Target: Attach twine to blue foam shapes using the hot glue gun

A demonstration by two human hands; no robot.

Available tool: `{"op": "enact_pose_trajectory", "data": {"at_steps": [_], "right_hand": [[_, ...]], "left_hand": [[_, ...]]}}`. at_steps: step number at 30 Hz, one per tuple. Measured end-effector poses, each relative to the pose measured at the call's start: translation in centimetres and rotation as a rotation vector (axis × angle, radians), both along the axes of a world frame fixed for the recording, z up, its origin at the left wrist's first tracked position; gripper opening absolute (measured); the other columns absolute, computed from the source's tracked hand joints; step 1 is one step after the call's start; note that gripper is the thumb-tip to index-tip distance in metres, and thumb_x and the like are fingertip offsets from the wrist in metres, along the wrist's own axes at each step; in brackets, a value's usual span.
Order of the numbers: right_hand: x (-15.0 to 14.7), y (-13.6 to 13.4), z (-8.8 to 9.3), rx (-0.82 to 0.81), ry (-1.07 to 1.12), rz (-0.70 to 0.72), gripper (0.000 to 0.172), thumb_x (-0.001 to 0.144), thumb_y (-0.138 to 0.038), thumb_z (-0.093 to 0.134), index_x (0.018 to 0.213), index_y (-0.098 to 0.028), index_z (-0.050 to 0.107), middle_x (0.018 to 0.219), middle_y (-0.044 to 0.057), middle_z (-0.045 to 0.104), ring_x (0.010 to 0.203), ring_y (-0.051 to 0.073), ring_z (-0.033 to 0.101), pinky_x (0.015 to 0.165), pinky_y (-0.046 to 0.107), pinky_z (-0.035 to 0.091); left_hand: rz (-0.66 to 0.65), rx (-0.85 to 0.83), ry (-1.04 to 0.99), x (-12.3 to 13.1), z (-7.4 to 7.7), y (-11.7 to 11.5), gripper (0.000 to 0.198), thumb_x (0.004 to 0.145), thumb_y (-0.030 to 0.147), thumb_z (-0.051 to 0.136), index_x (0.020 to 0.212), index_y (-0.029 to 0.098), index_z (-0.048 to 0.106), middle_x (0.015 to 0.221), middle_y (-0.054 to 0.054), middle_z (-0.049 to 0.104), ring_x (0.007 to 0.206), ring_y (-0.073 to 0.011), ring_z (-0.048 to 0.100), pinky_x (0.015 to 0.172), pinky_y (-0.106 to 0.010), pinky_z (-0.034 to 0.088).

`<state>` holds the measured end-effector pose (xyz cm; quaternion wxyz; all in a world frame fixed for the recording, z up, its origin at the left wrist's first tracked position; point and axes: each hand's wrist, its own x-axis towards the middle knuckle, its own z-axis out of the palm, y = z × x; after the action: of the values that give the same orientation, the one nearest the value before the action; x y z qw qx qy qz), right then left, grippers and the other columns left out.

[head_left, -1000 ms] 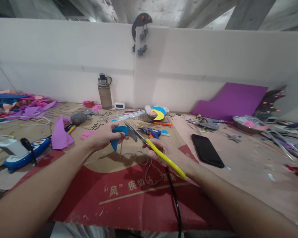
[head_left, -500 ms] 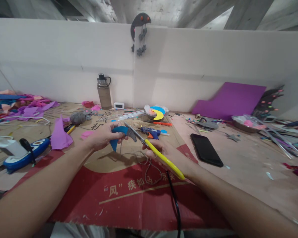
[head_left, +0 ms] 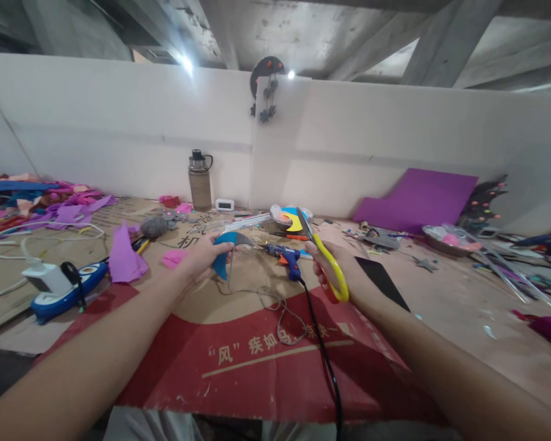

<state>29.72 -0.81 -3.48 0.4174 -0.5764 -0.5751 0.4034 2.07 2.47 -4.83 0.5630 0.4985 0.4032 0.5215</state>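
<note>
Pinched in my left hand (head_left: 205, 256) is a blue felt crescent (head_left: 220, 264), with a grey felt piece (head_left: 243, 239) against its right end. A thin grey cord (head_left: 257, 290) hangs down near it and loops over the cardboard. My right hand (head_left: 333, 263) grips scissors (head_left: 335, 266) with yellow and red handles, their blades pointing up and away from the felt. Between the hands lies a blue glue gun (head_left: 284, 254), its black cable (head_left: 320, 337) running toward me. Just behind my right hand, a black phone (head_left: 383, 283) is partly covered by the wrist.
Red and brown cardboard (head_left: 257, 386) covers the table before me. A bottle (head_left: 200, 184) stands at the back, left of centre. On the left are a power strip (head_left: 89, 282) and purple felt (head_left: 125, 257); on the right, a purple sheet (head_left: 417, 202) and a packaged bowl (head_left: 450, 240).
My right hand has moved the scissors rightward, away from the felt, and turned their blades more upright. The glue gun between my hands is now more exposed. The view has tilted up slightly.
</note>
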Motion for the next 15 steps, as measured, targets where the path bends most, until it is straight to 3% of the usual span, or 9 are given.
{"op": "enact_pose_trajectory", "data": {"at_steps": [4,7,11,15], "right_hand": [[2.1,1.4,0.0,0.115,-0.603,-0.14,0.043,0.081,-0.058,0.051,0.091,-0.018,0.061,0.072,0.01,0.065,0.068,0.022,0.063,0.06,0.031,0.046],[3.0,1.7,-0.6,0.077,-0.929,-0.241,0.041,0.084,-0.05,0.046,0.094,-0.015,0.064,0.089,0.019,0.068,0.089,0.029,0.065,0.07,0.034,0.046],[3.6,1.7,-2.1,-0.076,-1.147,-0.265,0.039,0.085,-0.039,0.042,0.105,-0.011,0.061,0.097,0.022,0.068,0.091,0.034,0.066,0.071,0.038,0.046],[3.5,1.6,-3.2,-0.121,-1.195,-0.243,0.04,0.085,-0.039,0.043,0.107,-0.009,0.059,0.094,0.023,0.067,0.087,0.033,0.067,0.068,0.037,0.046]], "left_hand": [[0.013,-0.031,-0.044,0.6,-0.9,0.2,0.034,0.058,0.021,0.078,0.082,0.014,0.055,0.067,-0.003,0.067,0.046,-0.007,0.051,0.046,-0.02,0.043],[-0.008,-0.026,-0.078,0.8,-1.1,0.3,0.031,0.059,0.02,0.076,0.082,0.014,0.055,0.068,-0.005,0.068,0.046,-0.0068,0.051,0.047,-0.02,0.044],[0.023,-0.031,-0.112,0.8,-1.0,0.4,0.029,0.057,0.018,0.075,0.079,0.014,0.056,0.068,-0.005,0.068,0.045,-0.0066,0.05,0.046,-0.02,0.043],[0.061,-0.031,-0.137,0.8,-0.9,0.5,0.028,0.057,0.016,0.073,0.078,0.014,0.056,0.066,-0.005,0.068,0.045,-0.0068,0.05,0.046,-0.019,0.042]]}}
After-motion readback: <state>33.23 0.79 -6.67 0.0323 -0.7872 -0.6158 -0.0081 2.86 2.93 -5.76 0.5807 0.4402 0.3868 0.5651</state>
